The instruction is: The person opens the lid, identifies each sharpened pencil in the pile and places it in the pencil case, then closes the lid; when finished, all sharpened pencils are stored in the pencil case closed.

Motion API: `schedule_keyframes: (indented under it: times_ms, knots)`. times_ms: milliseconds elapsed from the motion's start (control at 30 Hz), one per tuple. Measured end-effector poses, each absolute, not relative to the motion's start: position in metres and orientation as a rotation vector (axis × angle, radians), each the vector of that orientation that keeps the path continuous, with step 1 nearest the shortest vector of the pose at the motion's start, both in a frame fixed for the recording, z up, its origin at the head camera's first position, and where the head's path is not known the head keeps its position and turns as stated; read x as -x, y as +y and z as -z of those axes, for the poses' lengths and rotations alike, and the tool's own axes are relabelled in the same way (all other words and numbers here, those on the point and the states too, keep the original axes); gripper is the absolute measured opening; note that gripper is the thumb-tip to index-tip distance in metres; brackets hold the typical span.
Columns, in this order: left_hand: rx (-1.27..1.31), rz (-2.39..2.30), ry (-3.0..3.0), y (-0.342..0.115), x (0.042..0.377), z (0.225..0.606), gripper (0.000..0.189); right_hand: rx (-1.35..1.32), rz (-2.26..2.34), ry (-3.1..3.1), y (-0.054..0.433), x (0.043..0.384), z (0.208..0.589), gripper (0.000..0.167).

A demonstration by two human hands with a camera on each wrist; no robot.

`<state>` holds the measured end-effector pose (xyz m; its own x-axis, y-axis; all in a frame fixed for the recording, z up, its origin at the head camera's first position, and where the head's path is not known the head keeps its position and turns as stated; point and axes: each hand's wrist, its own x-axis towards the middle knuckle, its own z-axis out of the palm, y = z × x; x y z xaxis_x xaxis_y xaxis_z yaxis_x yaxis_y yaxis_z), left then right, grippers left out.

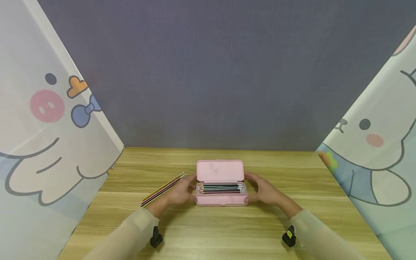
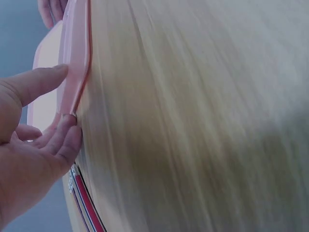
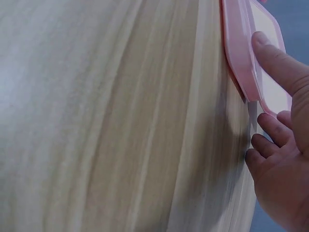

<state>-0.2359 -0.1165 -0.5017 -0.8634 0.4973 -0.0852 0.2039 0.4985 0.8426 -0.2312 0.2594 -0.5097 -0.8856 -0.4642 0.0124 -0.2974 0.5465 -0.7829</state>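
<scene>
A pink pencil case (image 1: 221,199) lies with its lid (image 1: 220,170) raised back, and several pencils (image 1: 221,189) fill its rear compartment. At its left end is my left hand (image 1: 180,191), thumb tip by the front corner and fingers toward the hinge side. In the left wrist view, the thumb (image 2: 46,79) overlaps the case wall and the other fingertips meet its end. My right hand (image 1: 267,191) flanks the opposite end. Its thumb (image 3: 270,53) lies against the case in the right wrist view, while the other fingers are loosely bent beside it.
Several loose pencils (image 1: 162,189) lie slantwise on the wooden table (image 1: 221,234), partly behind the left hand. A grey panel (image 1: 221,79) rises at the table's back edge. Printed cartoon panels stand left (image 1: 58,151) and right (image 1: 383,144).
</scene>
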Motion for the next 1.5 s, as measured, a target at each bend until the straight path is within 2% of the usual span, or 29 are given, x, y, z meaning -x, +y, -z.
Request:
schedule_keyframes:
  times_ms: [367, 733, 900, 1033, 1167, 1500]
  knots:
    - [-0.614, -1.341, 2.422, -0.118, 0.240, 0.508, 0.114, 0.634, 1.280, 2.620, 0.255, 0.228, 0.513, 0.110]
    - [-0.539, -1.428, 2.371, -0.118, 0.237, 0.506, 0.113, 0.672, 1.404, 2.543, 0.255, 0.230, 0.519, 0.110]
    - [-0.563, -1.477, 2.352, -0.120, 0.231, 0.505, 0.099, 0.689, 1.442, 2.531, 0.255, 0.228, 0.519, 0.115]
    - [-0.578, -1.504, 2.316, -0.124, 0.226, 0.505, 0.079, 0.703, 1.396, 2.587, 0.256, 0.224, 0.521, 0.101]
    - [-0.580, -1.504, 2.278, -0.130, 0.224, 0.504, 0.063, 0.660, 1.296, 2.697, 0.256, 0.219, 0.522, 0.096]
    - [-0.588, -1.507, 2.263, -0.137, 0.223, 0.508, 0.052, 0.763, 1.160, 2.750, 0.266, 0.208, 0.521, 0.091]
